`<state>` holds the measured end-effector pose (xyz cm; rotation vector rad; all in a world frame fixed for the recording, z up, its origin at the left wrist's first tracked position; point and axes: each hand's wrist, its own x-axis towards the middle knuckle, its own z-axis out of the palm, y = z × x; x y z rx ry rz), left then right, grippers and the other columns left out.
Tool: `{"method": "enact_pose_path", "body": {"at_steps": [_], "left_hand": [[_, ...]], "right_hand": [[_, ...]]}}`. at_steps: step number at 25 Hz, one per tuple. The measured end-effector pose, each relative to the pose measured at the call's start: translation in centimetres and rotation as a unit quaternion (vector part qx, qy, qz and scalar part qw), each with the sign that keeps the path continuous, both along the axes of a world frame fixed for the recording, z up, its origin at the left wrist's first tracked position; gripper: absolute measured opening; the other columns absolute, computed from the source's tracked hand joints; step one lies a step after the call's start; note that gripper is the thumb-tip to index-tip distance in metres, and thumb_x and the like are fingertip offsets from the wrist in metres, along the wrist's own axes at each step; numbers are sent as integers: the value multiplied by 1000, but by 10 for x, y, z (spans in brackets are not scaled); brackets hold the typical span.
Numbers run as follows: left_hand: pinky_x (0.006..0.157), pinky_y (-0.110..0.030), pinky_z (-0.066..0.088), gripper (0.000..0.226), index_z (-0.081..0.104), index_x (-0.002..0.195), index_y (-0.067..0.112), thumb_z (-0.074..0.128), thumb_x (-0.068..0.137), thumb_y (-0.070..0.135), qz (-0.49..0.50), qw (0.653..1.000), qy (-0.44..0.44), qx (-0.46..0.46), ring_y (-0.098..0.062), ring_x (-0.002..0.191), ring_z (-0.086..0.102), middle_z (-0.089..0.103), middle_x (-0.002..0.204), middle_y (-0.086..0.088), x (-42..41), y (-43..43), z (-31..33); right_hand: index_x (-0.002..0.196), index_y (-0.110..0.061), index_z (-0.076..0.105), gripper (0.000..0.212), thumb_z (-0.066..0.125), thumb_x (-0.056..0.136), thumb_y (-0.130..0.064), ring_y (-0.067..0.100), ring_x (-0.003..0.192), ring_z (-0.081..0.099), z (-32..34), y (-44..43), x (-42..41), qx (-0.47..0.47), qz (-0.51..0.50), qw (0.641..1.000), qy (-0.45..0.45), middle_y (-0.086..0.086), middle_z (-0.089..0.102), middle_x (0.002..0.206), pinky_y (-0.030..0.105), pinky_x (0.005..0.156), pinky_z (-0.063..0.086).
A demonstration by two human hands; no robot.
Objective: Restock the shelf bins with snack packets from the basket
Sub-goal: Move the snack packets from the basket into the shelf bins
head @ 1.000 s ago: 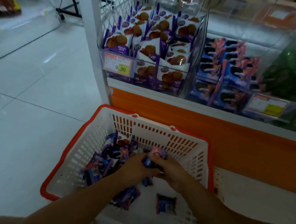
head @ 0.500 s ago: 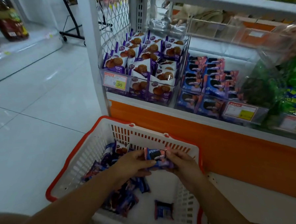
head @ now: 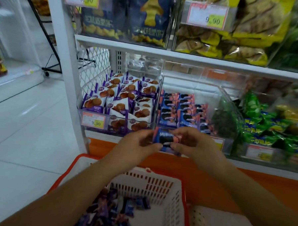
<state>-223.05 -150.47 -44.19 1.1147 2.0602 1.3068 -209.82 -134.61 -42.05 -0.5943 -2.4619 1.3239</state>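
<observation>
Shelf restock: a blue packet held up in front of its bin.
Shelving [head: 182, 58] fills the view, its lower tier lined with clear bins. The white, orange-rimmed basket [head: 158, 184] sits below it with loose packets [head: 108, 212] in its bottom. The middle bin [head: 220, 96] holds rows of blue-and-pink biscuit packets, with bare room at its right. Just before that bin's front, above the basket's far rim, the left hand [head: 136, 143] and right hand [head: 193, 142] each pinch an end of a matching blue packet [head: 164, 137] between thumb and fingertips. The likely risks are two: the purple-packet bin [head: 116, 129] stands right against this one, so a careless drop could land in it, and a loose pinch could let the packet fall short, between basket and shelf.
</observation>
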Motion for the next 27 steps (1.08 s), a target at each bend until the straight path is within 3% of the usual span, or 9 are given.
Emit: {"method": "enact_pose_path", "body": {"at_steps": [2,5,9,13,17,19,22,25,27], "left_hand": [[98,-23,43,45,44,141,36,53,97,38,15,988,157,10,-1,119,51,52,134,19,-12,13,17],[120,-32,17,62,11,155,29,41,102,40,-4,902,424,-86,-10,147,13,11,161,11,-38,23,14],[123,-40,0,65,-7,152,29,30,101,47,-25,839,524,-143,-8,147,-15,-10,160,9,-65,20,-23],[120,-34,-11,67,-12,152,31,20,96,51,-42,830,539,-137,-6,147,-13,-7,160,10,-74,16,-42],[119,-38,-1,64,10,155,23,27,97,45,-27,823,558,-102,-14,150,3,13,162,2,-70,11,-46],[121,-36,6,58,25,151,20,32,96,37,-10,820,570,-56,-16,148,16,27,158,-1,-63,3,-46],[115,-36,23,49,46,141,16,46,93,26,-5,826,564,-24,-19,136,40,47,146,-3,-46,-23,-71],[115,-39,27,54,40,147,16,53,95,21,-81,888,405,-202,-25,139,38,38,153,-5,-18,-54,-143],[116,-37,30,55,31,151,17,49,98,20,-129,899,260,-328,-25,142,31,28,157,-3,2,-75,-194]], "right_hand": [[100,-37,64,26,72,85,-18,19,81,66,24,24,-6,27,-46,998,46,2,67,93,26,70,57],[111,-28,64,26,69,87,-17,14,69,54,29,57,-26,53,-106,993,30,8,61,96,11,50,42],[120,-24,63,33,68,88,-20,12,86,55,12,69,-65,90,-63,990,-89,3,60,118,16,67,44],[125,-23,64,36,68,89,-25,11,94,50,10,61,-89,140,-5,973,-186,0,57,130,19,83,42],[130,-26,59,42,67,88,-34,21,115,55,15,58,-95,210,-13,947,-242,4,53,138,29,101,43],[124,-26,60,39,67,88,-39,19,97,61,28,49,-85,228,-89,960,-135,8,53,132,32,88,53],[101,-24,56,7,55,96,-28,6,66,54,26,10,-60,207,-131,965,96,-1,60,90,15,56,43],[116,-24,50,17,49,99,-26,12,65,57,-60,-28,-44,191,17,975,-115,-3,63,86,24,49,42],[144,-19,34,48,51,98,-23,25,97,62,-146,-38,-31,147,164,906,-361,10,59,123,38,72,53]]}}
